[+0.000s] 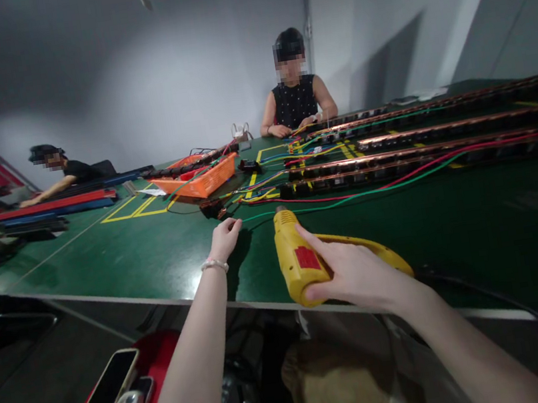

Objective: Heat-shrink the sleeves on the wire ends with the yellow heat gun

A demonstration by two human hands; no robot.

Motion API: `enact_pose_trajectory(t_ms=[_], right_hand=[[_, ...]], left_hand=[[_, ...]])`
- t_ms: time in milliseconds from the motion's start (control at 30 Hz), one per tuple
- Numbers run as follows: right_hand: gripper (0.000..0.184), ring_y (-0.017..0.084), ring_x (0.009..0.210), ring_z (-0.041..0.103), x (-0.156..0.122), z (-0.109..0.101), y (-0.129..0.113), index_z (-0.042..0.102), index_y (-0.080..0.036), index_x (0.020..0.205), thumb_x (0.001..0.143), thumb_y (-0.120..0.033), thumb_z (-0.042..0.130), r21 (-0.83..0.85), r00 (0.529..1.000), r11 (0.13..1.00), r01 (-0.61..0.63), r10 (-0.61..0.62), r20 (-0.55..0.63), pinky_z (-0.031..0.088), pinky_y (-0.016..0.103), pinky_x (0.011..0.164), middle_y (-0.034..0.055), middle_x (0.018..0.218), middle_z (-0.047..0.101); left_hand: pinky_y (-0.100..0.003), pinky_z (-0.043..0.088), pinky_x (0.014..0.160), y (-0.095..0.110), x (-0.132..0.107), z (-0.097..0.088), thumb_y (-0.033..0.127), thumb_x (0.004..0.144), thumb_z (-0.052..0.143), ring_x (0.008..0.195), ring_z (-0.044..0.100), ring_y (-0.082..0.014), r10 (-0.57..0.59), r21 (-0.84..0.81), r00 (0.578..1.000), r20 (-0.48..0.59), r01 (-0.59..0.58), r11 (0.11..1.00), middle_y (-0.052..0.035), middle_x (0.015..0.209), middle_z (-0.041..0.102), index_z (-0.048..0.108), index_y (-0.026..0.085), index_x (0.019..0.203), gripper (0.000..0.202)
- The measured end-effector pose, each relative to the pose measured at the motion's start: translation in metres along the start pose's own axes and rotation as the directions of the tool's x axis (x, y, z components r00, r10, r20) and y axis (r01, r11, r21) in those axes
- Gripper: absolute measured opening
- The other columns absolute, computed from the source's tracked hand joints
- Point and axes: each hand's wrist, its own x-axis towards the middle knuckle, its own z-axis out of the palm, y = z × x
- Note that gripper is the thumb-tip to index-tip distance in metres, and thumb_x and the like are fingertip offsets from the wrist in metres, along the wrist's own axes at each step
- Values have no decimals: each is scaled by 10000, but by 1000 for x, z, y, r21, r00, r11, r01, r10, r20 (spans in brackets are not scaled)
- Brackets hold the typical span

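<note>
Although the right hand (350,269) partly covers it, one yellow heat gun (288,252) is identifiable in the head view, gripped over the counter (147,263), nozzle (280,209) close to one green wire (258,216). The left hand (226,237) pinches that wire; its fingertips are indistinct. One orange basket (205,182) stands beyond. Dark strips (330,184) run out of frame rightward, number unclear.

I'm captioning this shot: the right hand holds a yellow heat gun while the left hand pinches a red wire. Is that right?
The wire's colour is wrong: the head view shows the left hand pinching a green wire, not a red one. The right hand does hold a yellow heat gun.
</note>
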Motion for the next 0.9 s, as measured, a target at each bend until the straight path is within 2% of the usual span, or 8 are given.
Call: enact_pose_trajectory(t_ms=[100, 233, 467, 600, 733, 900], right_hand=[[1192, 329, 932, 623, 2, 5, -3, 88, -201, 1489, 571, -730, 635, -76, 1000, 997, 31, -31, -3, 444, 381, 743, 122, 1042, 637], [1158, 308, 851, 643, 6, 13, -10, 80, -170, 1488, 613, -700, 622, -124, 998, 991, 58, -60, -6, 454, 370, 698, 125, 1013, 638], [1194, 300, 842, 632, 22, 29, -24, 156, -123, 1474, 575, -774, 595, -173, 973, 959, 224, -230, -21, 449, 372, 720, 132, 982, 633], [1168, 293, 823, 635, 32, 35, -33, 163, -112, 1473, 608, -816, 511, -166, 951, 939, 301, -308, -17, 443, 363, 703, 127, 950, 628], [1174, 289, 787, 634, 35, 40, -36, 140, -104, 1478, 619, -834, 469, -165, 940, 930, 329, -338, -33, 437, 361, 674, 126, 930, 625], [1148, 289, 794, 635, 33, 38, -30, 178, -116, 1472, 623, -828, 476, -149, 933, 926, 346, -356, -45, 434, 358, 679, 123, 921, 629]], left_hand=[[-244, 339, 614, -1, 1, 0, 481, 831, 424, 651, 516, -139, 5, 45, 1000, 0, -5, 999, -12, 658, 607, 640, 168, 731, 393], [-243, 304, 594, -3, 3, 1, 503, 851, 391, 615, 475, -131, -15, 114, 1000, -18, 17, 993, 7, 592, 542, 584, 184, 648, 425], [-244, 286, 576, -2, 3, 1, 521, 879, 341, 599, 450, -138, -35, 174, 997, -65, 46, 984, -4, 596, 527, 503, 193, 616, 450], [-244, 315, 572, -5, 5, -1, 524, 895, 263, 626, 492, -155, -86, 123, 996, -38, 90, 988, -41, 659, 592, 533, 187, 646, 499], [-247, 328, 554, -8, 6, -2, 533, 884, 252, 625, 503, -163, -110, 70, 994, -20, 111, 991, -58, 686, 616, 545, 177, 654, 515], [-255, 311, 547, -8, 7, -3, 524, 876, 229, 604, 484, -161, -96, 104, 995, -33, 99, 990, -68, 656, 599, 506, 182, 604, 517]])
